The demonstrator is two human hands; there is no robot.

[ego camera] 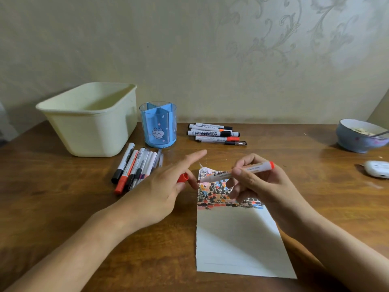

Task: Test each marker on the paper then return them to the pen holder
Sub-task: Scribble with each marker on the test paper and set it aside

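Right hand (250, 180) grips orange marker (237, 170), axis left-right, tip left over paper (235, 234); left hand (166, 186) pinches cap (182, 178) just left of tip.

The wooden table (63, 197) carries a tub (88, 123), pen holder (159, 125), markers (212, 133), paper (235, 239) and bowl (357, 137).

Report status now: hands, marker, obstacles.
Right hand grips uncapped orange marker, tip at scribbled white paper. Left hand holds orange cap. Blue pen holder unobstructed.
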